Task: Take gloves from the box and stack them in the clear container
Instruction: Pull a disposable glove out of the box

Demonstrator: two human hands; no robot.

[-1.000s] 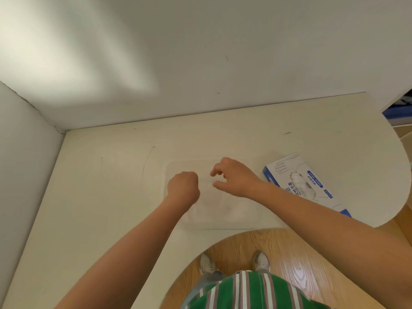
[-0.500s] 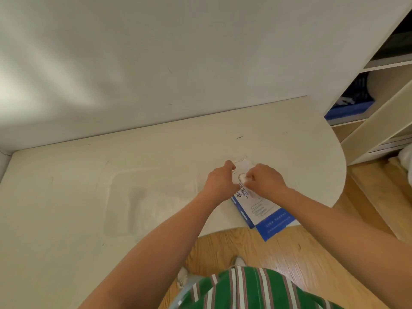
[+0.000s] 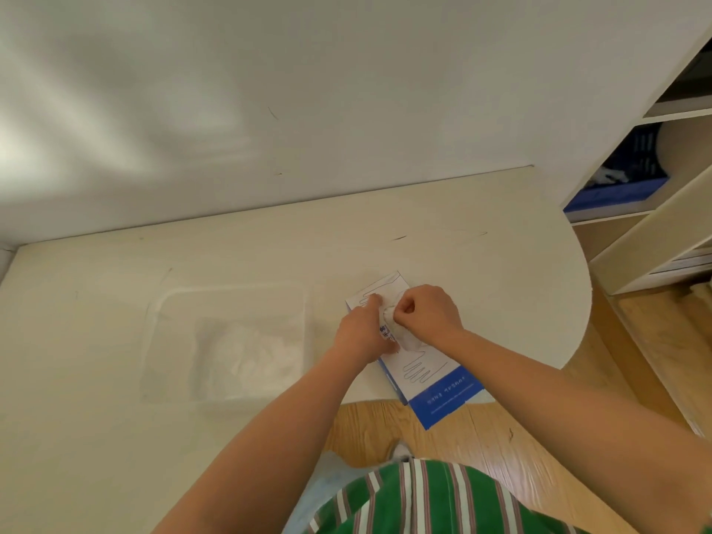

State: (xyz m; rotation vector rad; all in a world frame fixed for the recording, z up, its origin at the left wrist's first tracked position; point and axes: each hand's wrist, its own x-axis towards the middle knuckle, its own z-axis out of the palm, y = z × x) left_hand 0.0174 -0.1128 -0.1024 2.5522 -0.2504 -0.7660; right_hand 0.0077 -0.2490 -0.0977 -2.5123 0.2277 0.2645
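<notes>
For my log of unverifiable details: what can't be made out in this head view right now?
Opening of the glove box: head view, covered by the left hand and right hand.
The pinched glove in the right hand: one or several, too crumpled to tell.
The stacked gloves in the clear container: count unclear, translucent layers blend.
Box print: too small to read.

I see a cream desk [image 3: 481, 271] with a rounded right end, set against a white wall [image 3: 346, 90]. Below its edge lies wood floor [image 3: 501, 429]. To the right stands a white shelf unit [image 3: 655, 240] holding a blue bin [image 3: 616, 190]. At the bottom are a green striped shirt [image 3: 443, 499] and a shoe toe [image 3: 398, 450].
</notes>
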